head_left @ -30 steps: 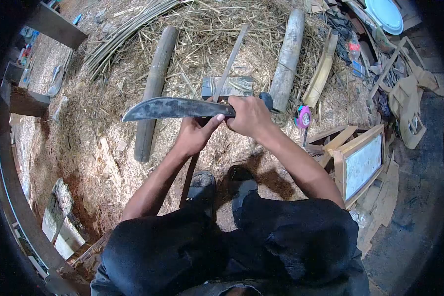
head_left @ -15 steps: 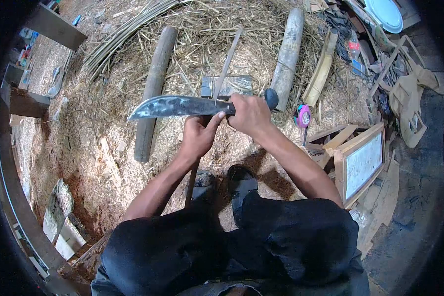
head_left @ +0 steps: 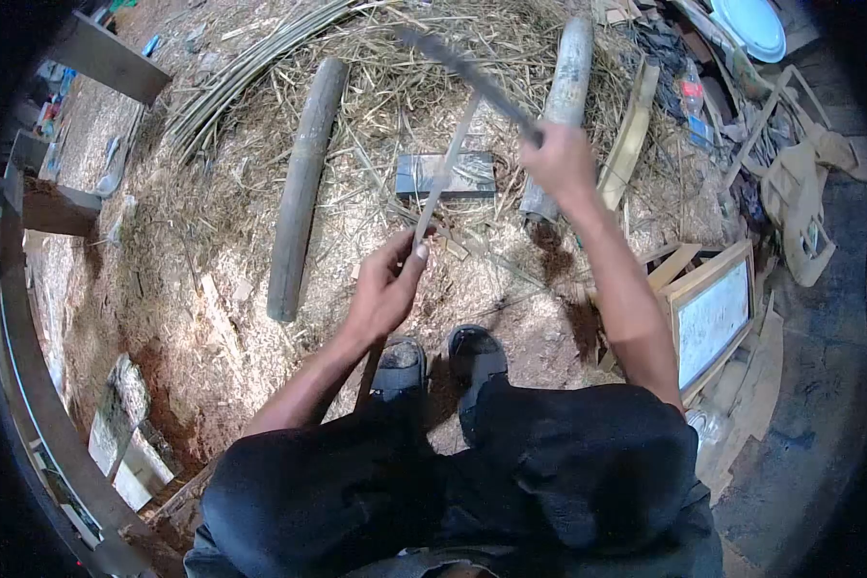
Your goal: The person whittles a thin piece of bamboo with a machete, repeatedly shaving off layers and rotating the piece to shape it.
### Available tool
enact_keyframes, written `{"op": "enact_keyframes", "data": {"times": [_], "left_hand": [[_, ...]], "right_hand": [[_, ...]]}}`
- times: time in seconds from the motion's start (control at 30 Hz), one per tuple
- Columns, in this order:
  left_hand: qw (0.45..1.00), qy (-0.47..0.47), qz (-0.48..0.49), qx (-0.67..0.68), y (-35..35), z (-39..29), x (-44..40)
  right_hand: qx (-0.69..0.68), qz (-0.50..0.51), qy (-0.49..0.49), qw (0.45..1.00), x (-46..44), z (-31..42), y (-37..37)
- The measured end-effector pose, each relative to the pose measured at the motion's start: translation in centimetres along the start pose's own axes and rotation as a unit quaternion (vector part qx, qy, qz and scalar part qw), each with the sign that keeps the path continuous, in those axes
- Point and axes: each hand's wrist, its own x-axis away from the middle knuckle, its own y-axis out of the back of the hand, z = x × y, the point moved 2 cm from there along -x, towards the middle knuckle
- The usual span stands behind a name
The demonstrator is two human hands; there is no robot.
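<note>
My left hand (head_left: 385, 284) is closed around a thin bamboo strip (head_left: 443, 173), its thumb pressed along it. The strip slants up and away from the fingers, and its lower part runs back toward my legs. My right hand (head_left: 561, 166) grips a machete (head_left: 482, 85) by the handle, mostly hidden in the fist. Its blade points up and to the left, slightly blurred, apart from my left hand and seen nearly edge-on. Beneath the strip, a dark rectangular block (head_left: 414, 178) lies on the shavings-covered ground.
Two round poles lie on the ground, one left (head_left: 305, 183) and one right (head_left: 570, 72). A split bamboo piece (head_left: 631, 135) is beside the right one. Long thin strips (head_left: 212, 101) bundle at the upper left. A wooden frame (head_left: 713, 313) stands right of my legs.
The machete has swung up and right, away from the left hand, its blade turning from level to slanted. My left hand keeps the strip. The pink tape measure is now out of sight.
</note>
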Motion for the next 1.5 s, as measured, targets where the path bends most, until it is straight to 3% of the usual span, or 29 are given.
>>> {"op": "enact_keyframes", "data": {"times": [0.1,0.13,0.17,0.23,0.27,0.37,0.4,0.5,0.57,0.63,0.67,0.7,0.77,0.83,0.9,0.97,1.1,1.27,1.33,1.43,1.5], "left_hand": [[1.000,-0.001,-0.002,0.015,0.1,-0.3,-2.2],[0.999,0.019,0.009,0.029,0.1,-0.1,-2.8],[0.998,0.041,0.021,0.042,0.0,0.3,-3.2],[0.997,0.017,-0.008,0.074,-0.4,0.9,-3.5],[0.998,0.029,-0.001,0.059,-0.3,0.7,-3.5],[0.998,0.064,0.024,0.008,0.4,1.1,-3.2],[0.999,0.031,0.016,0.003,0.3,1.4,-2.6],[0.999,0.015,0.024,0.038,-0.6,1.7,-0.3],[0.999,0.016,0.028,0.039,-0.5,1.9,-0.9],[0.999,0.005,0.028,0.039,0.1,1.7,-1.5],[0.999,-0.004,0.028,0.039,0.3,1.7,-1.6],[0.999,0.000,0.027,0.039,0.3,1.8,-1.3],[0.984,0.089,0.078,0.133,0.4,2.1,-1.0],[0.974,0.092,0.096,0.184,0.4,2.5,-1.3],[0.979,0.084,0.060,0.176,0.6,2.4,-2.1],[0.978,0.084,0.053,0.182,0.6,1.3,-2.6],[0.967,0.061,0.044,0.244,0.3,0.5,-3.8],[0.979,-0.090,0.002,0.184,1.3,-2.5,-7.0],[0.974,-0.113,0.001,0.198,1.8,-4.9,-8.2],[0.960,-0.243,0.001,0.139,2.0,-8.9,-10.2],[0.955,-0.272,0.001,0.117,1.7,-10.8,-10.8]], "right_hand": [[0.054,-0.002,0.114,0.992,3.8,2.6,-3.4],[-0.003,0.103,0.032,0.994,5.3,4.5,-3.2],[-0.004,0.104,0.032,0.994,5.8,4.3,-4.2],[-0.014,-0.016,0.196,0.980,6.4,3.6,-6.2],[-0.009,-0.028,0.208,0.978,6.2,3.2,-6.7],[0.063,0.025,0.175,0.982,4.3,2.6,-5.1],[0.044,0.056,0.084,0.994,3.5,3.4,-3.2],[0.002,-0.029,0.028,0.999,0.7,0.6,-0.4],[0.028,-0.039,0.057,0.997,1.0,0.3,-1.2],[0.085,-0.048,0.167,0.981,2.2,1.7,-2.3],[0.029,0.027,0.098,0.994,1.9,1.5,-2.1],[0.028,0.031,0.097,0.994,1.2,1.0,-2.0],[-0.033,-0.038,-0.019,0.999,-0.8,-1.1,-1.5],[-0.021,-0.089,0.008,0.996,-0.5,-1.2,-1.5],[-0.151,-0.007,-0.030,0.988,0.8,-1.0,-2.6],[-0.211,0.050,0.007,0.976,3.3,1.3,-2.8],[-0.330,0.062,0.054,0.940,5.4,2.2,-6.1],[-0.416,0.007,0.083,0.906,5.5,4.4,-5.2],[-0.466,0.026,0.020,0.884,5.5,5.5,-3.7],[-0.454,-0.033,0.047,0.889,5.2,7.2,-2.4],[-0.494,-0.038,0.072,0.866,4.6,7.9,-3.0]]}}
